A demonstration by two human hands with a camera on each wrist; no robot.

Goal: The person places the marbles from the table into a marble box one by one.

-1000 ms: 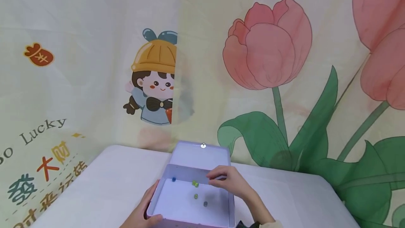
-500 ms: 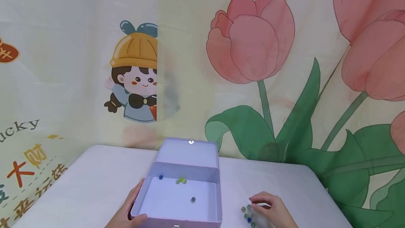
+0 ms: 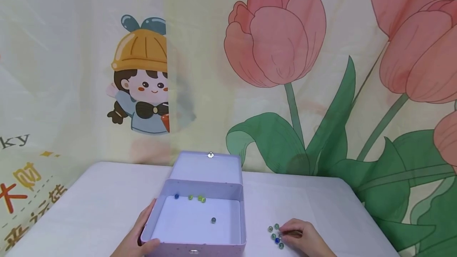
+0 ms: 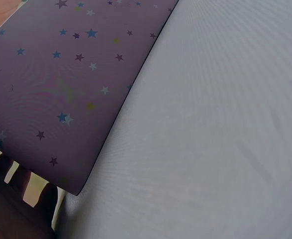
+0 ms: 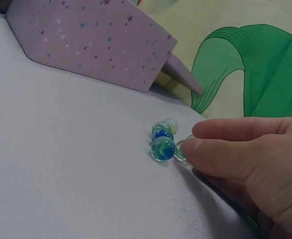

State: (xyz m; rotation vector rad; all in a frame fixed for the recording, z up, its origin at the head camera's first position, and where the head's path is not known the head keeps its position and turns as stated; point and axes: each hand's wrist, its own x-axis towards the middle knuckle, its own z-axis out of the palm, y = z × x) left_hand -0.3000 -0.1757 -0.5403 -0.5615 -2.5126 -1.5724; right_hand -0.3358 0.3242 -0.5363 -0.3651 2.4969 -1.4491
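A lilac box with small stars stands with its lid leaning back. My left hand grips its left side, thumb at the front corner; fingers also show under the star-patterned box wall in the left wrist view. Inside lie a blue marble, three yellow-green marbles near the back wall and a dark greenish marble farther forward. To the right of the box, my right hand pinches a clear greenish marble between thumb and finger, beside several glass marbles, one of them blue.
A white cloth covers the table. Behind it hangs a printed curtain with a pink tulip and a cartoon child. The raised lid with its metal clasp reaches toward the curtain.
My right hand has gone from above the box to the marbles on the table at right and now pinches one. A yellow-green marble has rolled to the back left. My left hand keeps its grip.
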